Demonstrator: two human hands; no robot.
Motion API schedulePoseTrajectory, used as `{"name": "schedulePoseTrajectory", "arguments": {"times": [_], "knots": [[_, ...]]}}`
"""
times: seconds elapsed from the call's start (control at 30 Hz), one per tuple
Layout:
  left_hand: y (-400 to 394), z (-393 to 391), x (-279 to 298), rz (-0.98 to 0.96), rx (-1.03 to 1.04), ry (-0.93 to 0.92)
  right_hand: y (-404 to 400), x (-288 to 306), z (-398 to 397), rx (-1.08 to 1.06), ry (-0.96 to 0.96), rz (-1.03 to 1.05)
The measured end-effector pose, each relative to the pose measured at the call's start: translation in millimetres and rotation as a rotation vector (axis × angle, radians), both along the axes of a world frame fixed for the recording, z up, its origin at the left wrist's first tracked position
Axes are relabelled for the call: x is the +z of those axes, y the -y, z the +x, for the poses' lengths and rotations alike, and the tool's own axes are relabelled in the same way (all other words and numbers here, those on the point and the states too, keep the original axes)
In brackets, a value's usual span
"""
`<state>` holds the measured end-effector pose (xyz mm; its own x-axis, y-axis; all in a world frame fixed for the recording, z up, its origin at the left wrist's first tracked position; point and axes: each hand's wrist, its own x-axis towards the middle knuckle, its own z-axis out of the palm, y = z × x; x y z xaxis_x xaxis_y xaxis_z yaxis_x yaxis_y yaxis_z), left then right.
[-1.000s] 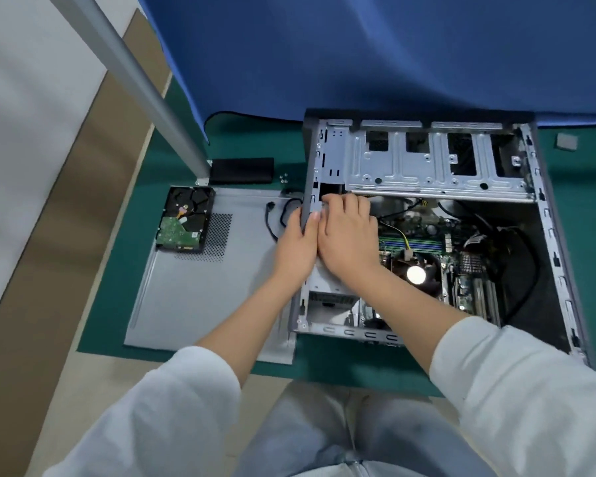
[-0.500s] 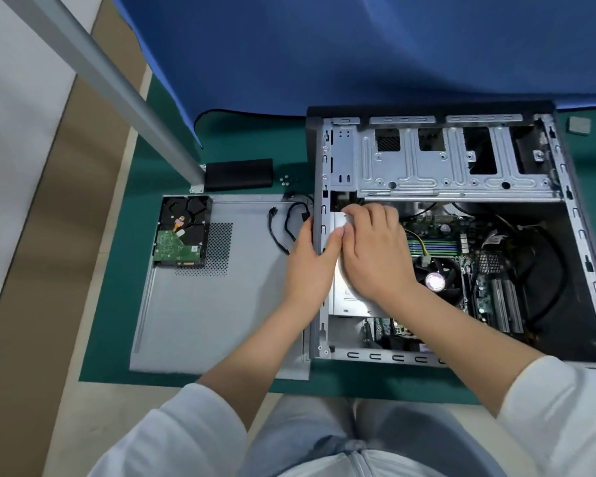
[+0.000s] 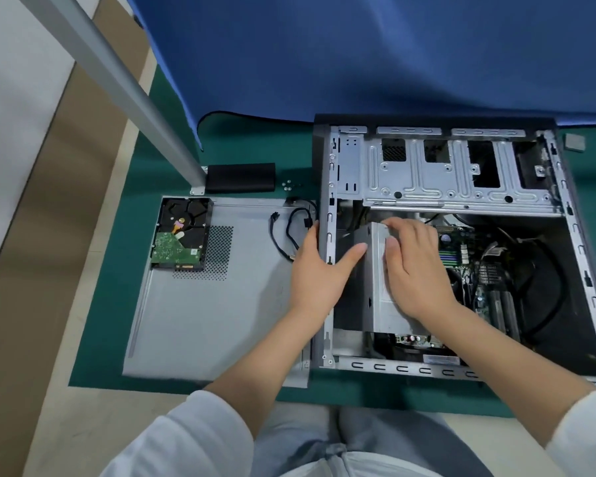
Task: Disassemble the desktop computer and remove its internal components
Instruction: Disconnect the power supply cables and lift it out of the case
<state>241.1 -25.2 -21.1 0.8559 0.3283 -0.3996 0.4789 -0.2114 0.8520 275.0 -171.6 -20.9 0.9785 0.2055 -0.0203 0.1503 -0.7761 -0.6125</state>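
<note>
The open desktop case point(image 3: 410, 368) lies on its side on a green mat point(image 3: 159, 160). Inside, at its left end, sits the grey power supply point(image 3: 379, 290), tilted, with a dark gap between it and the case's left wall. My left hand point(image 3: 317, 280) straddles that wall, fingers outside and thumb inside against the power supply's side. My right hand point(image 3: 417, 270) lies on top of the power supply with its fingertips curled over the far edge. The motherboard point(image 3: 461, 249) shows to the right of my hands.
The removed side panel point(image 3: 214, 321) lies left of the case, bearing a hard drive point(image 3: 181, 235) and loose black cables point(image 3: 296, 228). Behind it are a black block point(image 3: 240, 177), a few screws point(image 3: 289, 184), a grey post point(image 3: 117, 87) and a blue cloth point(image 3: 358, 56).
The power supply has come away from the case's left wall, opening a dark gap. My right hand moved with it; my left thumb now reaches inside the wall.
</note>
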Motion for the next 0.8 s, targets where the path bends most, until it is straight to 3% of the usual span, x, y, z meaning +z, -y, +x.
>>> {"name": "schedulePoseTrajectory", "arguments": {"times": [0.17,0.23,0.4,0.5,0.63,0.8], "knots": [[-1,1,-7,-0.001,0.003,0.013,-2,7,-1,0.065,-0.063,-0.139],[-2,1,-7,-0.009,0.018,0.023,-3,9,-5,0.033,-0.215,-0.081],[-2,1,-3,0.014,0.012,0.044,-9,9,-18,-0.288,-0.516,0.01],[-1,0,-1,0.03,0.016,0.053,-10,14,-16,-0.28,-0.695,0.018],[-1,1,0,0.044,-0.009,0.012,-9,23,-20,-0.214,-0.615,-0.098],[0,0,5,0.053,-0.021,-0.032,7,44,-11,-0.155,-0.572,-0.097]]}}
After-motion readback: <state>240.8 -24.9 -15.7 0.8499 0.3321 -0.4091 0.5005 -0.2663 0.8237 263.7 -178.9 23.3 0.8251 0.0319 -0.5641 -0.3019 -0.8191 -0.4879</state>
